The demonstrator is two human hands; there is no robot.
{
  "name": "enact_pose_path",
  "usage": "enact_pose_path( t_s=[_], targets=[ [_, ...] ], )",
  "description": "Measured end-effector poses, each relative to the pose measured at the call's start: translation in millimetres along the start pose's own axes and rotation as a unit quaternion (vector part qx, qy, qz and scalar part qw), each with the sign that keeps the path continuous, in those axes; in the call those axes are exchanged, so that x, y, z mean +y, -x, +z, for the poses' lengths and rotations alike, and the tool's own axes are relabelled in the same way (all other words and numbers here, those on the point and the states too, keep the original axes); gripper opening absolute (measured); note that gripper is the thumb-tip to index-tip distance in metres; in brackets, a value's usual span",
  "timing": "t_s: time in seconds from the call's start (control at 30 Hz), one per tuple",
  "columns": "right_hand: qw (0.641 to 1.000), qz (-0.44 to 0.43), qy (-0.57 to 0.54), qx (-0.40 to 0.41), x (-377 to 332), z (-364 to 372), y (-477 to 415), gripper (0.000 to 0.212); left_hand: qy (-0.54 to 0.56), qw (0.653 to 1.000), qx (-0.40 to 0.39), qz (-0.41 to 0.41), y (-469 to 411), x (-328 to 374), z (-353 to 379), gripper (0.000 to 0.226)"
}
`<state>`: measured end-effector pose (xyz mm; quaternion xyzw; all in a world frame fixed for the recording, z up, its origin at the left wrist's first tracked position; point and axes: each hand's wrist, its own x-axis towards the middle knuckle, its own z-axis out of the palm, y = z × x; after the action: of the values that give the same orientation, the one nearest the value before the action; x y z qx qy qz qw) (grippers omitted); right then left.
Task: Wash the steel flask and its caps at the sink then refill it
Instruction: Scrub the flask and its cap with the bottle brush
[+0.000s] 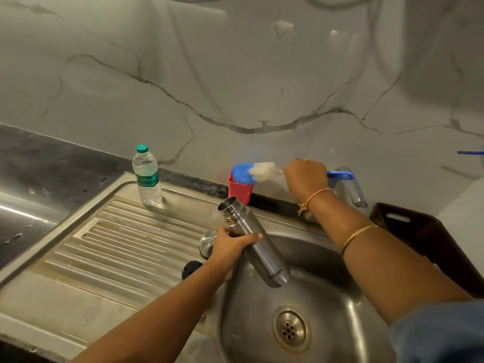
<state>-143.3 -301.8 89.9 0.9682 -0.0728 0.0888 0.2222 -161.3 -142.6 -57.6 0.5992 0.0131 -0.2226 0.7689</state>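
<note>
One steel flask (pixel 258 247), two caps (pixel 208 243), one water bottle (pixel 148 179), one brush (pixel 258 172), one red cup (pixel 239 191), one tap (pixel 352 189)

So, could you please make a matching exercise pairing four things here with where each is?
1 steel flask
2 bottle brush
3 plastic water bottle
4 steel cap

A standing upright on the drainboard
B in the left hand, tilted over the sink basin
C lying on the drainboard beside the left hand
D in the right hand, bristles at the red cup

Pairs: 1-B, 2-D, 3-A, 4-C
</note>
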Motion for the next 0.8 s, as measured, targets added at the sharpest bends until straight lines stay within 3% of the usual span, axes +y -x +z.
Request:
enact_pose_path(
  t_s=[0.2,0.33,0.6,0.8],
  targets=[
    [0.997,0.054,-0.049,0.033,14,-6,12,0.024,0.022,1.000,0.004,-0.009,-3,1,2,0.069],
    [0.982,0.110,-0.154,0.024,21,1,24,0.028,0.027,0.999,-0.005,-0.016,0,2,3,0.073],
    [0.901,0.213,-0.378,0.000,22,19,67,0.023,0.082,0.996,-0.006,-0.034,10,11,9,0.065],
    [0.845,0.208,-0.493,0.001,-1,16,129,0.029,0.077,0.997,-0.001,-0.014,15,30,14,0.059]
  ],
)
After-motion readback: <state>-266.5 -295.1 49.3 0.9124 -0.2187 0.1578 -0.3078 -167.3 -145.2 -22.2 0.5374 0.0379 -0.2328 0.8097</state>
